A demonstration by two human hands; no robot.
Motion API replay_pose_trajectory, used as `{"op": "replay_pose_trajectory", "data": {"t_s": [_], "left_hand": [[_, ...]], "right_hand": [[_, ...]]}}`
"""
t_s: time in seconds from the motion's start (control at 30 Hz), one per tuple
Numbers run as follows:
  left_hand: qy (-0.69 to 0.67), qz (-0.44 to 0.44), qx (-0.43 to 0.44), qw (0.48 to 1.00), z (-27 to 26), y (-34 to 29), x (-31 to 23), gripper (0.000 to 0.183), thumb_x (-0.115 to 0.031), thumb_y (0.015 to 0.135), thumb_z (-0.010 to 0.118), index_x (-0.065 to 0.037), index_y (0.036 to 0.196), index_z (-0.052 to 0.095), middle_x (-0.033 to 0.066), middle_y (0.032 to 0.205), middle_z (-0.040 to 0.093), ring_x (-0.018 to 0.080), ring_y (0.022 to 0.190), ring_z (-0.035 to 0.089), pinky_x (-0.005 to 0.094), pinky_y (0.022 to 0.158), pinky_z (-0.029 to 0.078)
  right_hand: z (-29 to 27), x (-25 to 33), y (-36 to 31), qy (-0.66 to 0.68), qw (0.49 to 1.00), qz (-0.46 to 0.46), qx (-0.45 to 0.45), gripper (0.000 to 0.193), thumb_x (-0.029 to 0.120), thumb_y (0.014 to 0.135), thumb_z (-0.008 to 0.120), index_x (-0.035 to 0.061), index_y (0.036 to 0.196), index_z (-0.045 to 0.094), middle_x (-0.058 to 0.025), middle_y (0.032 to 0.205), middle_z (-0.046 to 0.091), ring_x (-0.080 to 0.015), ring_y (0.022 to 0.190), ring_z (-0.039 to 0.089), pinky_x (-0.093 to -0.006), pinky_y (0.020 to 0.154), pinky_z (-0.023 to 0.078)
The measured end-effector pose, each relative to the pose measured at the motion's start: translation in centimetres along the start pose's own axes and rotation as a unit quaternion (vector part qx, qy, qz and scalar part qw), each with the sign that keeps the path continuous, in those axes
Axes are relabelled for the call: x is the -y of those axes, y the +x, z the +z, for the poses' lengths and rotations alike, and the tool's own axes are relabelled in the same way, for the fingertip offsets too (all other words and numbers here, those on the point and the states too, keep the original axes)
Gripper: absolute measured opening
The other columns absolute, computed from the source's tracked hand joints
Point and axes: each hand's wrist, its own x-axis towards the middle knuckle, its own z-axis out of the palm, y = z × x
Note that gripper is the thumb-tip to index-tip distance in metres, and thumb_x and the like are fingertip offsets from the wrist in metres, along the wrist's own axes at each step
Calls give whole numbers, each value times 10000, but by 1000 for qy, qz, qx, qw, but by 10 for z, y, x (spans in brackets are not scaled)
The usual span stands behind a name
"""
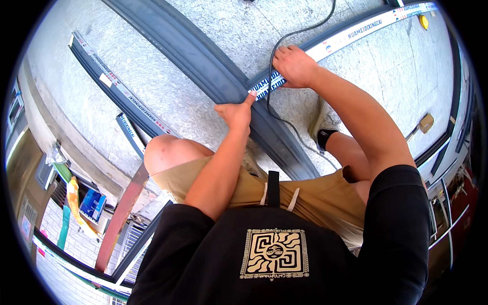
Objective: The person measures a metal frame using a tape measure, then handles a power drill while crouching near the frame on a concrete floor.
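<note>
Nearest the camera, a black T-shirt [279,218] with a square pale print [274,253] is seen, worn with tan shorts [325,195]. Across the grey floor [381,84], a wide dark grey profile [183,48] is laid diagonally; against its side is set the end of a narrower film-covered profile [351,38], which is extended toward the upper right. This narrower piece is grasped near that end by the right hand [296,67], its fingers curled over the far edge. The left hand [236,116] is rested on the wide profile beside the joint, thumb and forefinger spread apart, its thumb tip placed at the film-covered end. Between the hands, a black cable [268,101] is draped across the film. Farther right, a small yellow object [423,21] and a brown block [426,123] are seen.
</note>
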Motion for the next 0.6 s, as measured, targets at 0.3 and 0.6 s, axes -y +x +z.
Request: {"op": "replay_pose_trajectory", "data": {"t_s": [0.3, 0.6], "left_hand": [[-27, -11, 18, 999, -1, 7, 6, 1161, -274, 653, 1018, 129, 1416, 240, 320, 1464, 396, 407, 1399, 419, 422, 1197, 350], [-75, -1, 47, 996, -3, 10, 10, 1070, -216, 690, 998, 112, 1383, 251, 306, 1459, 398, 369, 1393, 430, 402, 1185, 373]], "right_hand": [[-5, 6, -1, 6, 999, 23, 37, 569, 498, 745, 849, 36, 1027, 672, -107, 1061, 646, -277, 1095, 613, -389, 939, 480], [0, 2, -3, 59, 996, 0, -64, 359, 370, 674, 895, 70, 800, 741, -158, 931, 694, -378, 929, 685, -481, 847, 549]]}}
